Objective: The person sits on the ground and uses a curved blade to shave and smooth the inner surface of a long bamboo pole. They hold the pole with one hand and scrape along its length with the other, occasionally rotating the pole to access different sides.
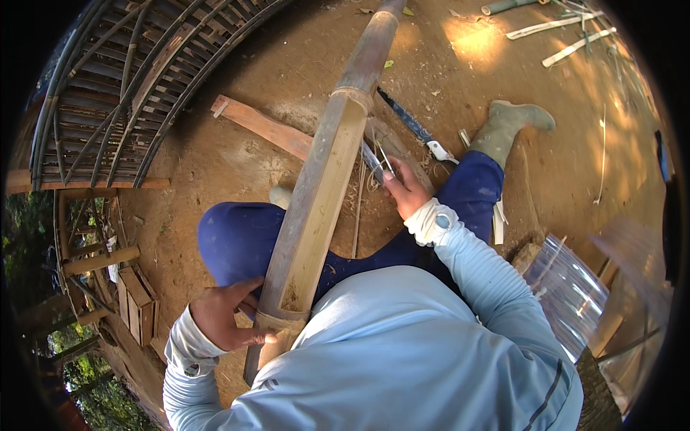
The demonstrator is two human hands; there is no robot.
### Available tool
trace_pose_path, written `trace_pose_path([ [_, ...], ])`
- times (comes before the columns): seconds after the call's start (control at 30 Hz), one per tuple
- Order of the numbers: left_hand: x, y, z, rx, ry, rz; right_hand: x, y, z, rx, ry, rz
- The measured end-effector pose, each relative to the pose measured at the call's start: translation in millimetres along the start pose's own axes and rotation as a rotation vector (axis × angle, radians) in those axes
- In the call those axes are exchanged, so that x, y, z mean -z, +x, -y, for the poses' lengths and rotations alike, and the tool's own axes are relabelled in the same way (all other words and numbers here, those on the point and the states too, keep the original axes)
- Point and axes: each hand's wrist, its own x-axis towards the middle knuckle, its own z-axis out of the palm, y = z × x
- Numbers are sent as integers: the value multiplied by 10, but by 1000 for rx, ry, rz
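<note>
A long bamboo pole [277, 269] slants from beside my left hip up to the far edge of the view. One section of it is cut open lengthwise, baring its pale hollow inside. My left hand [223, 316] holds the pole near its closer end, thumb and fingers spread around its side. To the right of the pole, my right hand [408, 190] is closed on a narrow knife, whose grey blade [371, 162] points away toward the pole. A thin pale sliver [384, 154] shows beside the blade. The fingers hide the knife's handle.
Beyond the right hand lies a dark-bladed saw [406, 118] with a white handle. A wooden plank [262, 128] is under the pole. A slatted bamboo rack [136, 79] stands far left, a wooden crate [138, 305] at left, clear corrugated sheeting [564, 287] at right. Split strips [578, 47] lie far right.
</note>
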Motion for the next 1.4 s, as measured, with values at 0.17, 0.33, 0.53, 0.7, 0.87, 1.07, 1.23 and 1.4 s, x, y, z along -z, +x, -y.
trace_pose_path([
  [0.17,213,795,-98,-176,-33,-260,305,-410,383,143,-387,87],
  [0.33,-2,1522,109,-100,-492,-252,235,-595,723,233,-480,261],
  [0.53,-87,1910,246,154,-588,-17,86,-550,781,238,-485,289],
  [0.7,-142,1898,88,16,-610,-76,4,-583,750,321,-495,264],
  [0.87,-234,1879,-46,28,-366,-188,43,-664,712,253,-742,366],
  [1.07,-355,1927,24,43,-675,-143,-68,-811,967,203,-937,377],
  [1.23,-337,1933,268,-51,-836,-50,-104,-691,1126,137,-1054,371],
  [1.4,-224,1833,93,-105,-720,-120,-134,-735,1056,185,-983,387],
])
